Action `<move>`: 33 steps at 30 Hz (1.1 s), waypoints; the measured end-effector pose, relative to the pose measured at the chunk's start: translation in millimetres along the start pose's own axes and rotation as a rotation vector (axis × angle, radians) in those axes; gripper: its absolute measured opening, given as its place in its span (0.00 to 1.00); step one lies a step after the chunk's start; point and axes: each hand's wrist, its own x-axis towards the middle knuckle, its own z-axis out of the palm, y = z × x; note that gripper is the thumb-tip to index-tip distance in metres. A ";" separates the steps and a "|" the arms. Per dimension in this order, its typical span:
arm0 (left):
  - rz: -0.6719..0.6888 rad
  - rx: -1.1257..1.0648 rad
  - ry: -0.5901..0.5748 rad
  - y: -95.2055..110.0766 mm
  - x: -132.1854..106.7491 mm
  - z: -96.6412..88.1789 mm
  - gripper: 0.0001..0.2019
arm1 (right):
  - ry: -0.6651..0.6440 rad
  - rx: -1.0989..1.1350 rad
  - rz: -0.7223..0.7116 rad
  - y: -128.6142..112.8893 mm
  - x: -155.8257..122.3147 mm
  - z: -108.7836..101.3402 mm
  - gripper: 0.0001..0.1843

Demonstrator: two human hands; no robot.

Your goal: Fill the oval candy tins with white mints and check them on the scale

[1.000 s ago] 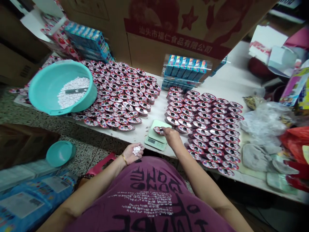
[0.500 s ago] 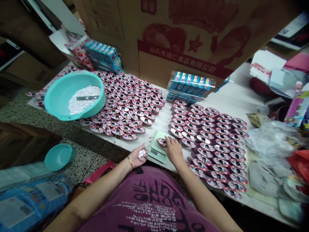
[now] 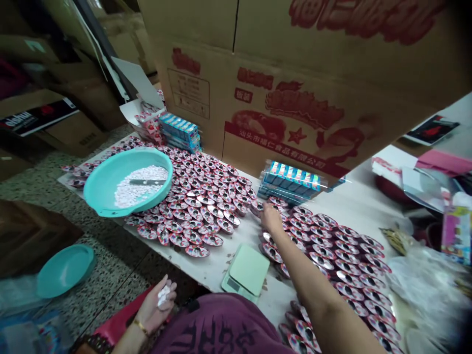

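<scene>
My left hand (image 3: 153,305) is cupped palm-up by the table's front edge, with a few small white pieces (image 3: 164,295) resting in it. My right hand (image 3: 272,217) reaches to the far side of the table, fingers closed on a small oval, printed container (image 3: 257,208) at the back of the right-hand rows. Between the two groups of containers sits a pale green kitchen scale (image 3: 249,269) with nothing on its plate. Many similar oval containers (image 3: 191,211) stand packed together to the left, others (image 3: 346,255) in rows to the right, partly behind my right forearm.
A turquoise basin (image 3: 96,196) holds white pieces and a flat grey strip (image 3: 147,182). Behind stand a large printed carton (image 3: 199,135) and blue packs (image 3: 291,178). Plastic bags (image 3: 424,270) lie at the right. A smaller turquoise bowl (image 3: 66,270) is low at the left.
My right hand has moved the oval container off the scale to the far end of the right-hand rows. My left hand has drawn back left with the white pieces; the view has tilted up.
</scene>
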 end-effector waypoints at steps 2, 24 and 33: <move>0.037 -0.033 0.033 -1.3 -0.2 -8.2 0.06 | -0.029 0.020 -0.019 -5.3 8.6 15.1 0.15; -0.206 0.281 -0.242 -42.8 8.4 84.8 0.09 | 0.105 -0.081 -0.122 56.2 -148.5 39.2 0.10; -0.210 0.332 -0.174 -65.8 -1.9 94.2 0.09 | 0.023 0.008 -0.350 11.1 -187.8 42.2 0.11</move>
